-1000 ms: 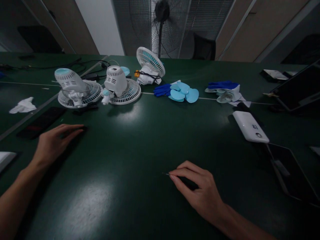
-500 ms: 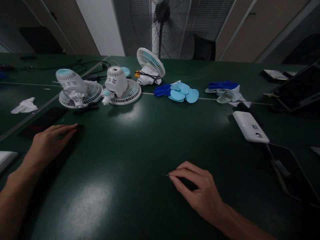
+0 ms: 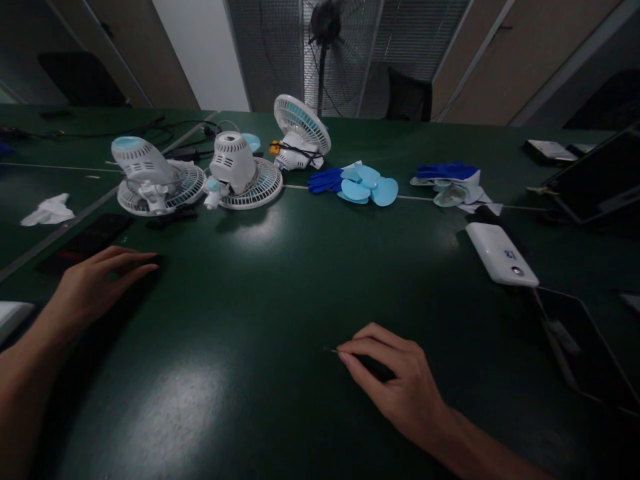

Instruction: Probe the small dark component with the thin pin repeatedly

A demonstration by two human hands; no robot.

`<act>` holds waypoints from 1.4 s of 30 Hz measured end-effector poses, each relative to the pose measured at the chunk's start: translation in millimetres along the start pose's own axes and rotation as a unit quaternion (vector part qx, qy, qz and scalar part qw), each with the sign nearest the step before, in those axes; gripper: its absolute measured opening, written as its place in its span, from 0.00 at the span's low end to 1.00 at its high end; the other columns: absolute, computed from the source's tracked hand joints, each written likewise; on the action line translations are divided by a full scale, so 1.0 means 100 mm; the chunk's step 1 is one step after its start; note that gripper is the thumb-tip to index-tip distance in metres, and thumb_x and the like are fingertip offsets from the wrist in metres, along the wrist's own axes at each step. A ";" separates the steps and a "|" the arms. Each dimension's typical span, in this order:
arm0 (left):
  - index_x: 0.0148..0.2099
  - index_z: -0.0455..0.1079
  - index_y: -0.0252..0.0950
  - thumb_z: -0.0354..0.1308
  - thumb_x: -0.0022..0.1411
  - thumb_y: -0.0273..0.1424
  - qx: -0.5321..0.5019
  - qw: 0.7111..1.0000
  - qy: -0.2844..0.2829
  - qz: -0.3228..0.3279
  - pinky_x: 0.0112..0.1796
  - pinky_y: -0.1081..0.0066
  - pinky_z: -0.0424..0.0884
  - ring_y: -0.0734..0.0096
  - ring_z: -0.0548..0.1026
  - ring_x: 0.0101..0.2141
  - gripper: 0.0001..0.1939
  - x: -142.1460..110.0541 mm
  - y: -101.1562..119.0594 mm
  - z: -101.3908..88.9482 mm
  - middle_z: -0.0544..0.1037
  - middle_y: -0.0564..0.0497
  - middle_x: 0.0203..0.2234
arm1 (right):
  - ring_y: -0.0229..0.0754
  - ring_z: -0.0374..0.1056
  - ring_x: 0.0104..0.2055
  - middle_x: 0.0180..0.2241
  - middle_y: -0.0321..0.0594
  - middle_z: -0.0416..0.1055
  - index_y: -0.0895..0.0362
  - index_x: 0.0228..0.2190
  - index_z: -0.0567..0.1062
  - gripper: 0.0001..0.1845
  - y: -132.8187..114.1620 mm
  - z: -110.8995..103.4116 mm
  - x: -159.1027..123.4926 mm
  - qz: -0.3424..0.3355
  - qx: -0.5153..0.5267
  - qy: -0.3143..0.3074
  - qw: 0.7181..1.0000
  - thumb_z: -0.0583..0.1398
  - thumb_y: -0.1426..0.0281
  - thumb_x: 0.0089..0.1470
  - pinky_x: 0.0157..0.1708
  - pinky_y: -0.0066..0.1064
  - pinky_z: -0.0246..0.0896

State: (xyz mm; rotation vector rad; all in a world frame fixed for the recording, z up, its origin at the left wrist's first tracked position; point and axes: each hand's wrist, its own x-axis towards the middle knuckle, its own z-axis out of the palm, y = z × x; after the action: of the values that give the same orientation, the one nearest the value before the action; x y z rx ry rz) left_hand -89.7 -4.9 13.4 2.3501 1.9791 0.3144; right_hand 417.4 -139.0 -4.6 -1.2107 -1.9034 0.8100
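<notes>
My right hand (image 3: 395,373) rests low on the dark green table, right of centre. Its thumb and forefinger pinch a thin metal rod (image 3: 331,350); the short tip pokes out to the left, and the remainder is hidden by the fingers. Over on the left, my left hand (image 3: 100,277) hovers close to the tabletop with thumb and forefinger stretched and slightly apart. Nothing clear shows between them. Beside that hand lies a dark flat phone-like object (image 3: 95,237). Beyond it, two white desk fans (image 3: 145,167) (image 3: 233,163) lie face down on their grilles.
A third fan (image 3: 300,133) leans at the back, near blue gloves (image 3: 325,180) and a light-blue fan blade (image 3: 369,185). More gloves (image 3: 447,177), a white device (image 3: 501,253) and a dark tablet (image 3: 585,340) lie to the right. A crumpled tissue (image 3: 49,210) sits far left.
My left thumb and forefinger have parted a little, and that hand has shifted slightly. My right hand and the thin rod stay where they were.
</notes>
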 end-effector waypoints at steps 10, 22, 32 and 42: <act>0.60 0.74 0.38 0.46 0.66 0.63 0.011 1.000 -0.003 -0.012 0.56 0.59 0.70 0.52 0.77 0.54 0.39 0.01 -0.12 0.04 0.76 0.45 0.60 | 0.38 0.76 0.33 0.35 0.38 0.78 0.52 0.41 0.83 0.09 0.00 -0.01 0.00 0.004 -0.017 -0.005 1.000 0.62 0.73 0.65 0.32 0.29 0.70; 0.59 0.73 0.35 0.42 0.67 0.64 -0.017 0.999 -0.036 -0.011 0.53 0.62 0.73 0.55 0.77 0.52 0.42 0.04 -0.03 0.00 0.74 0.43 0.58 | 0.38 0.75 0.33 0.35 0.38 0.77 0.53 0.41 0.83 0.08 -0.01 0.00 0.00 -0.003 -0.018 0.001 1.000 0.62 0.72 0.65 0.32 0.29 0.69; 0.60 0.73 0.37 0.51 0.66 0.60 -0.099 0.991 -0.028 -0.089 0.54 0.64 0.72 0.54 0.76 0.55 0.36 0.02 0.00 -0.01 0.75 0.49 0.60 | 0.37 0.75 0.34 0.36 0.37 0.76 0.52 0.42 0.82 0.08 -0.01 -0.01 0.00 0.003 0.000 -0.010 1.000 0.62 0.74 0.65 0.32 0.29 0.67; 0.61 0.73 0.35 0.59 0.65 0.51 -0.190 0.965 -0.012 -0.181 0.59 0.56 0.68 0.49 0.73 0.58 0.31 0.05 0.13 0.00 0.75 0.47 0.61 | 0.37 0.75 0.34 0.35 0.36 0.76 0.52 0.41 0.83 0.08 -0.02 -0.01 0.00 0.005 -0.001 -0.005 1.000 0.62 0.74 0.64 0.33 0.29 0.67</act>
State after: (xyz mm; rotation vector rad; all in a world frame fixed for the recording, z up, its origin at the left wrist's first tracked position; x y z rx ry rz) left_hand -76.0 -2.9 16.4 1.7195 2.0621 0.5780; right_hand 417.4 -139.5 -2.1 -1.2194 -1.9094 0.8211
